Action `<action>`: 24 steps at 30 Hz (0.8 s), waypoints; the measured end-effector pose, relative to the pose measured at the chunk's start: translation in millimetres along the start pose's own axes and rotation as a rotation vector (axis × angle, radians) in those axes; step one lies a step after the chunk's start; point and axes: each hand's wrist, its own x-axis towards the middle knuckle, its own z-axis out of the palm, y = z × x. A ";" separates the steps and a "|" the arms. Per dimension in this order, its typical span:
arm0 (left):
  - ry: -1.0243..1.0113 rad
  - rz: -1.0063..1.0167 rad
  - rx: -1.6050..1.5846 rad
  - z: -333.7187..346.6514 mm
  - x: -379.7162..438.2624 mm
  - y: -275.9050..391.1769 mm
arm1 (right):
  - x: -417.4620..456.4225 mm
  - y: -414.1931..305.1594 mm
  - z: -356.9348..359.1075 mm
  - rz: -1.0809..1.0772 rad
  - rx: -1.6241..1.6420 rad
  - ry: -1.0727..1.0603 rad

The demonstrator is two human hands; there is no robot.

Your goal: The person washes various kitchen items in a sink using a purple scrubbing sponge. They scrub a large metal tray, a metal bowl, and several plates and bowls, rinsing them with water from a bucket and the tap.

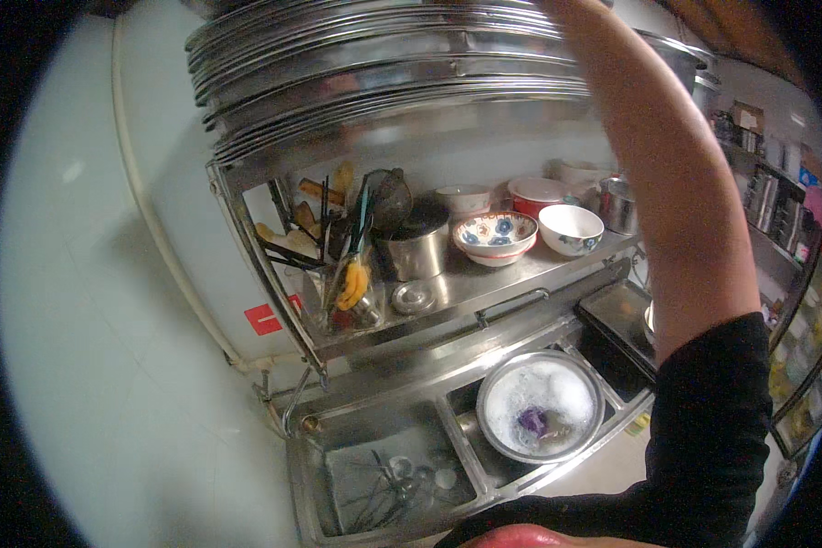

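Observation:
A bare right forearm (678, 171) with a black sleeve (709, 411) pushed up reaches to the top of the picture. My right hand lies beyond the upper edge, so its hold is hidden. My left hand is out of view. The raised arm passes just right of stacked metal trays (397, 68) on the upper shelf. Below, a round metal basin (488, 438) sits over the middle sink compartment, holding white suds (568, 390) and a purple object (533, 422), perhaps a cloth or scrubber. Utensils (401, 483) lie in water in the left sink compartment (383, 428).
The lower metal shelf (466, 294) carries a metal pot (418, 253), a flower-patterned bowl (496, 233), a white bowl (570, 229), a red lidded container (536, 198) and a clear utensil holder (366, 308). A dark tray (620, 315) leans over the right sink compartment. A wall pipe (157, 240) runs left.

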 end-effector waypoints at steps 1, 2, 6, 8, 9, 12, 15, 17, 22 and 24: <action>0.017 -0.001 -0.002 3.6 2.6 8.4 | 9.0 12.9 22.5 -0.081 -0.051 0.079; 0.037 -0.008 -0.012 9.1 4.0 13.2 | 9.4 13.5 37.3 -0.116 -0.025 0.066; 0.127 -0.038 -0.044 30.3 7.3 36.6 | -3.5 3.5 35.6 -0.203 0.078 -0.031; 0.170 -0.046 -0.048 41.2 11.0 54.6 | -11.7 12.6 31.4 -0.271 0.082 0.029; 0.186 -0.045 -0.052 48.3 14.1 63.1 | -19.2 13.5 26.5 -0.233 0.090 -0.002; 0.243 -0.080 -0.050 66.3 10.1 80.8 | -28.4 19.9 26.8 -0.212 0.012 0.036; 0.251 -0.135 -0.030 90.1 8.2 90.1 | -46.6 32.7 42.8 -0.193 0.141 0.059; 0.244 -0.149 -0.005 106.3 6.4 92.0 | -62.6 36.8 59.5 -0.233 0.162 0.189; 0.217 -0.189 0.067 158.6 -34.3 46.5 | -271.3 51.8 62.4 -0.552 0.973 -0.012; 0.150 -0.204 0.118 192.2 -60.1 10.5 | -430.1 76.3 59.0 -0.354 1.174 -0.679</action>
